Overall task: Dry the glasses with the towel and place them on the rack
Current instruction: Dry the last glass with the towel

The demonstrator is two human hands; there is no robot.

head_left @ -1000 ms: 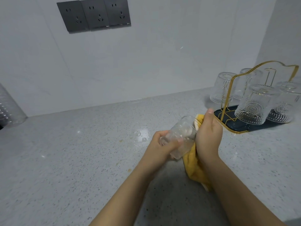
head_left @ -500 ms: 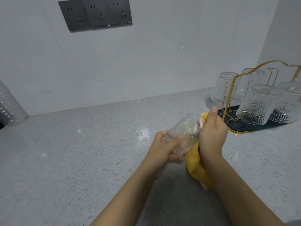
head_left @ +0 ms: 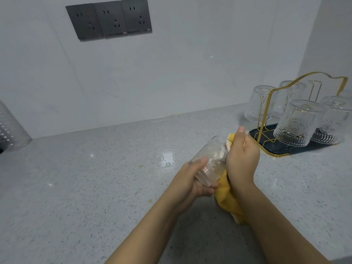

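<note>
My left hand (head_left: 190, 180) grips the base end of a clear glass (head_left: 211, 159), which lies tilted with its mouth pointing up and to the right. My right hand (head_left: 242, 159) holds a yellow towel (head_left: 227, 201) against the glass's right side; the cloth hangs below the hand and peeks out at its fingertips. At the far right stands a gold wire rack (head_left: 266, 119) on a dark tray (head_left: 285, 150). Several patterned glasses sit upside down on it, the nearest one (head_left: 296, 126) at its front.
Both hands work above a speckled grey countertop (head_left: 95, 187) with water drops (head_left: 165, 161) just left of the glass. A ribbed clear container (head_left: 9, 130) stands at the left edge. Three dark wall sockets (head_left: 109, 20) sit on the tiled wall.
The glass has tilted slightly more upright in my left hand, and my right hand with the towel has slid a little along its side. Nothing on the rack has moved.
</note>
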